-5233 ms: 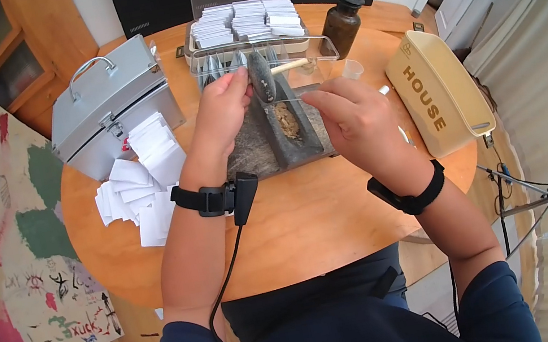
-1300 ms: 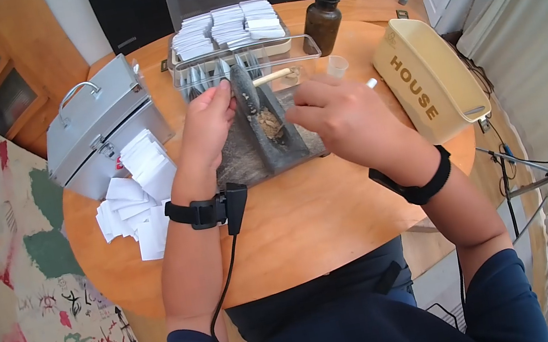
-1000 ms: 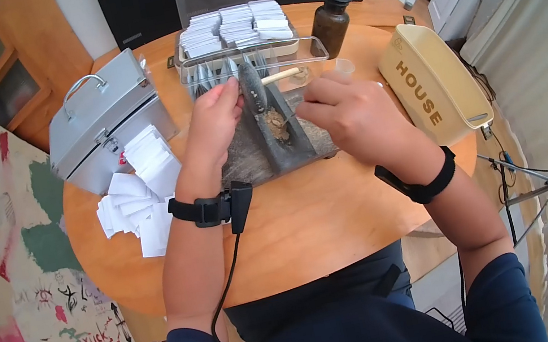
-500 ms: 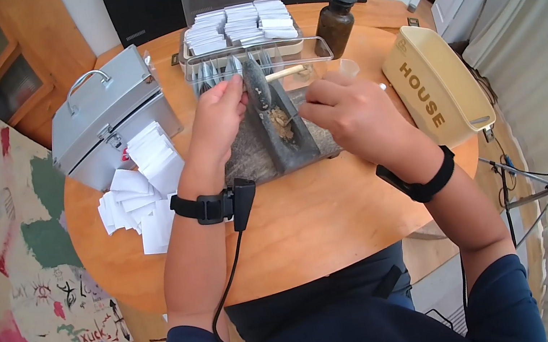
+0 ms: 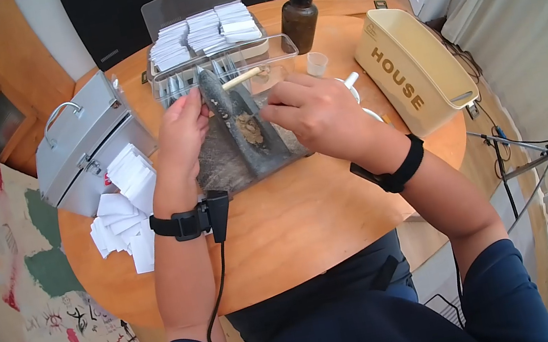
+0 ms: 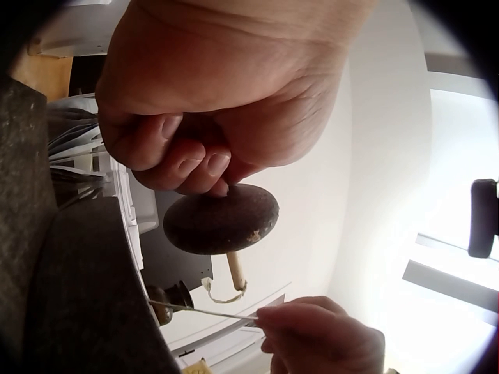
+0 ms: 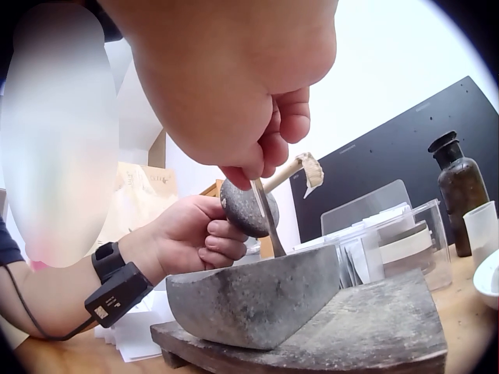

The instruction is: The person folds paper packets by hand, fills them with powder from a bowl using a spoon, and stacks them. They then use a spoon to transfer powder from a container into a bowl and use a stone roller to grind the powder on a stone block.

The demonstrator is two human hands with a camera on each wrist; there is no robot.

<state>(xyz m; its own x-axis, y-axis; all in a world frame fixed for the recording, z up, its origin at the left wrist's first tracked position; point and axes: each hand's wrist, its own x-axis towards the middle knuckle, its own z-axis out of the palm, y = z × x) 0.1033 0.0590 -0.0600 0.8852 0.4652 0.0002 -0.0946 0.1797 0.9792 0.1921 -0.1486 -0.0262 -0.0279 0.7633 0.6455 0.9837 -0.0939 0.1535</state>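
Metal shows between the pinched fingertips of the right hand (image 5: 308, 115): a thin, straight, silvery rod (image 7: 268, 220), slanting down into the dark grey stone trough (image 5: 267, 154). Its lower end is hidden behind the wall in both wrist views. Opposite, the left hand (image 5: 181, 132) has its fingers curled in a grip at the middle of a thick grey stone disc (image 5: 212, 95), held upright over the far part of the trough. From the disc's other side sticks a pale wooden handle (image 5: 242, 79) with a frayed, light-coloured wrapping at its end. Five seconds back the rod reached the disc's lower edge; now it has dropped to the trough. Rough and speckled, the disc carries pale crumbs on its face, while coarse brown crumbly matter (image 5: 250, 130) lies heaped in the hollow. Trough and heap sit on a weathered grey-brown wooden board (image 5: 212, 167). Beyond are a clear plastic box (image 5: 277, 46) of grey packets, a cream tray (image 5: 256, 49) full of white folded papers, a brown glass bottle (image 5: 300, 18) and a small clear cup (image 5: 317, 64). A cream "HOUSE" bin (image 5: 396, 72) stands to the right; to the left, loose white packets (image 5: 123, 219) lie beside a silver metal case (image 5: 83, 146).
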